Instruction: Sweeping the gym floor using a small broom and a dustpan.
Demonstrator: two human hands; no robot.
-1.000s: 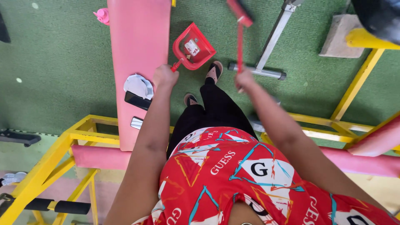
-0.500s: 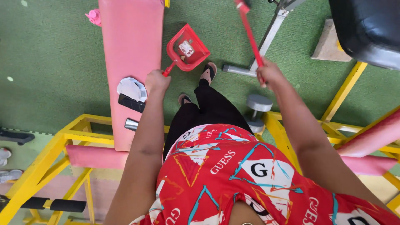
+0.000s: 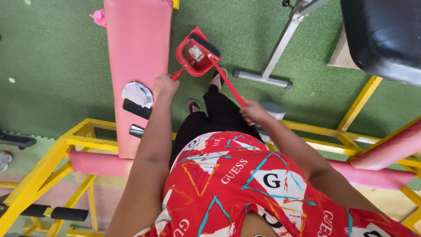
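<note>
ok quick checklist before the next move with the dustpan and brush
1. Left hand grips the red dustpan handle: ok.
2. Right hand grips the red brush stick: ok.
3. Brush end sits in the pan mouth: ok.
4. Pan holds its scraps, none seen falling: ok.
5. Pan resting on the green floor or lifted: cannot tell.
6. Feet clear of the pan: ok, close beside it.

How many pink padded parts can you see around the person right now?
3: a long pink bench pad left of the red dustpan, a pink padded bar at the yellow frame, and another at right. More may be hidden.
</note>
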